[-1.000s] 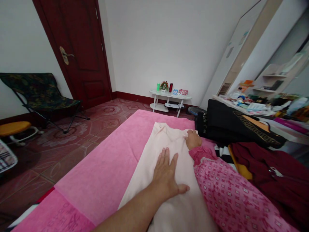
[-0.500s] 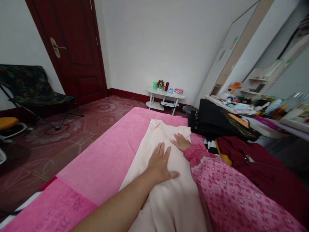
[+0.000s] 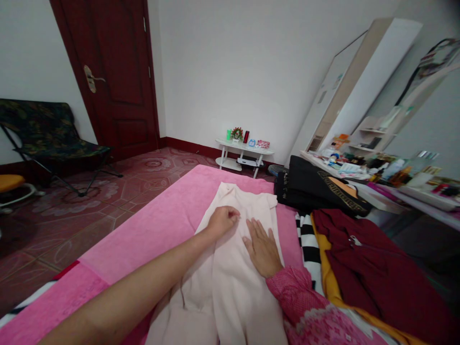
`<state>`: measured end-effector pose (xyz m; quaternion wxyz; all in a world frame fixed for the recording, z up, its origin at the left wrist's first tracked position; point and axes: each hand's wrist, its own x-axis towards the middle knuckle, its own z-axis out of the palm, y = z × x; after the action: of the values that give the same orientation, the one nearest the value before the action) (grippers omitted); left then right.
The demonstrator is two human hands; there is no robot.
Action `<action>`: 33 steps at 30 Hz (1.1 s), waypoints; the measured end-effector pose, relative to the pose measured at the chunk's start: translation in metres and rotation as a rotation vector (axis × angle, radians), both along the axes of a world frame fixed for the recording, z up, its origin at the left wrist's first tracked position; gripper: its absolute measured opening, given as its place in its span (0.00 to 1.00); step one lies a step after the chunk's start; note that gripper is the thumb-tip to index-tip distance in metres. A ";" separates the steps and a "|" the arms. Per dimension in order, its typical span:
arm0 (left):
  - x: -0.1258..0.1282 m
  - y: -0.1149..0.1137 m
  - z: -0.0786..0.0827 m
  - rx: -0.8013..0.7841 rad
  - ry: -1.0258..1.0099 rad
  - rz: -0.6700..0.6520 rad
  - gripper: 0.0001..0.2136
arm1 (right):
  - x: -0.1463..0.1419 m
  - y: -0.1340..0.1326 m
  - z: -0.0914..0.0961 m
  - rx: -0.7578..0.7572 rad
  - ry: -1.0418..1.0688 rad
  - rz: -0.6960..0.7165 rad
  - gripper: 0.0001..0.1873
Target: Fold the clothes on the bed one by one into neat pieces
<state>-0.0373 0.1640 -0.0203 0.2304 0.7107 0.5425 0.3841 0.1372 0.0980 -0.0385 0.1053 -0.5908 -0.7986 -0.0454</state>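
Note:
A pale pink garment [image 3: 237,268] lies lengthwise on the pink bed cover, narrow at its far end and wrinkled near me. My left hand [image 3: 223,221] is at its upper middle, fingers curled in toward the thumb; whatever is between the fingertips, if anything, is too small to make out. Beside it, my right hand [image 3: 262,247] rests flat on the cloth with its fingers stretched out. A pink patterned sleeve [image 3: 291,287] covers the right forearm, while the left forearm is bare.
The pink bed cover [image 3: 151,225] spreads to the left. On the right lie a black garment [image 3: 305,184], a striped cloth [image 3: 309,244] and a dark red zipped garment [image 3: 377,258]. Farther off stand a small white table [image 3: 247,146], a cluttered dresser [image 3: 388,191] and a folding chair [image 3: 53,134].
My left hand has gone from lying flat with spread fingers to a curled shape, slightly farther up the garment. My right hand has come back toward me, still flat on the cloth.

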 end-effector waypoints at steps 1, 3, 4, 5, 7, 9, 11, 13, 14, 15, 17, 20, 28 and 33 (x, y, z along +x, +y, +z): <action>-0.005 0.016 0.003 0.006 -0.006 0.057 0.10 | -0.001 0.000 0.001 0.003 0.003 -0.002 0.30; -0.014 0.050 0.008 0.017 -0.007 0.164 0.10 | -0.001 -0.001 0.003 0.001 0.014 -0.009 0.30; -0.018 0.066 0.009 0.007 -0.012 0.211 0.11 | -0.001 -0.001 0.004 -0.003 0.020 -0.013 0.30; -0.020 0.082 0.009 -0.014 -0.021 0.249 0.11 | -0.001 -0.002 0.005 -0.007 0.025 -0.016 0.30; -0.023 0.110 0.005 -0.075 -0.050 0.300 0.10 | -0.001 -0.002 0.006 -0.013 0.033 -0.021 0.30; -0.021 0.134 -0.001 -0.135 -0.095 0.317 0.10 | -0.001 -0.002 0.007 -0.018 0.039 -0.024 0.30; -0.018 0.153 -0.006 -0.177 -0.147 0.299 0.12 | -0.001 -0.002 0.009 -0.022 0.043 -0.030 0.30; -0.012 0.166 -0.010 -0.198 -0.200 0.258 0.14 | -0.002 -0.001 0.009 -0.027 0.046 -0.033 0.29; -0.009 0.171 -0.012 -0.201 -0.226 0.234 0.15 | -0.002 -0.001 0.009 -0.029 0.049 -0.034 0.29; -0.006 0.174 -0.013 -0.200 -0.249 0.211 0.15 | -0.002 -0.001 0.009 -0.031 0.052 -0.035 0.29; -0.002 0.178 -0.017 -0.195 -0.278 0.172 0.16 | -0.002 0.000 0.008 -0.033 0.060 -0.035 0.29; -0.001 0.178 -0.023 -0.197 -0.259 0.168 0.19 | -0.001 0.001 0.006 -0.027 0.073 -0.029 0.29; -0.016 0.180 -0.026 -0.215 -0.045 0.374 0.10 | 0.001 0.002 0.005 -0.033 0.082 -0.023 0.29; -0.025 0.161 -0.017 -0.161 0.051 0.344 0.11 | 0.003 0.001 0.007 -0.047 0.099 -0.022 0.30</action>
<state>-0.0624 0.3251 -0.0370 0.2036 0.5961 0.6908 0.3549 0.1398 0.0995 -0.0315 0.1301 -0.6036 -0.7866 0.0015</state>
